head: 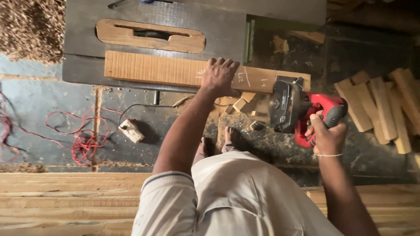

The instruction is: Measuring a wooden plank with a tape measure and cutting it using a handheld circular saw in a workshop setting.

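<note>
Two hands, left hand (218,76) fingers spread on plank (153,69), right hand (326,135) gripping saw (302,107)

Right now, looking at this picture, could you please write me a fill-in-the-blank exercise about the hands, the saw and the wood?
1. The left hand presses flat on the wooden ____.
2. The right hand grips a circular saw whose body is ____ and black.
3. The saw sits at the plank's ____ end.
4. A tangle of red ____ lies on the floor, at the left of the picture.

Missing words: plank; red; right; wire
</note>
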